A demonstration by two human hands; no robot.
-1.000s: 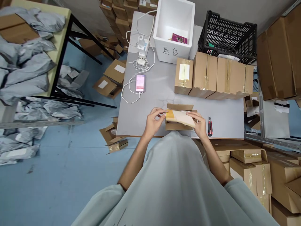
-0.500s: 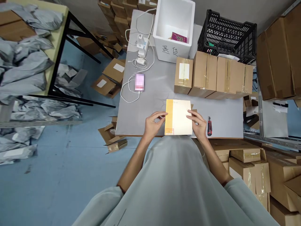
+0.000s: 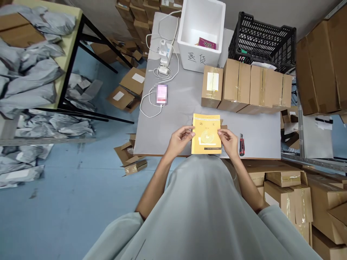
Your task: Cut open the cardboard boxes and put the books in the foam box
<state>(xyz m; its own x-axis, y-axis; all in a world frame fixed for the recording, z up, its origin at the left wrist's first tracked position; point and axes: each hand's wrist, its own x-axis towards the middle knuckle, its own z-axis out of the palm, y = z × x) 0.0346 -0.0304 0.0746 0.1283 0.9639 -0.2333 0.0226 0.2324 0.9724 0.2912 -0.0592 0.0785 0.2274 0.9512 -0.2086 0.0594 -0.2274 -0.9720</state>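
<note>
A yellow book (image 3: 206, 133) with a white spiral design and Chinese characters on its cover faces up at the front edge of the table. My left hand (image 3: 179, 140) pinches its left edge between thumb and fingers. On the opposite edge, my right hand (image 3: 230, 141) grips with thumb and fingers. Part of a small brown cardboard piece (image 3: 223, 126) shows behind the book, mostly hidden. To the right of my right hand lies a red and black box cutter (image 3: 241, 145).
Taped cardboard boxes (image 3: 235, 86) line the right back of the grey table (image 3: 187, 90). Behind them stand a white foam box (image 3: 199, 57) and a black crate (image 3: 264, 41). A phone (image 3: 162, 94) with a cable lies left. Grey parcels (image 3: 29, 81) fill a side table.
The book's pale face with a yellow strip was up; now its full yellow cover shows. Both hands stay at its sides, their fingers slightly shifted.
</note>
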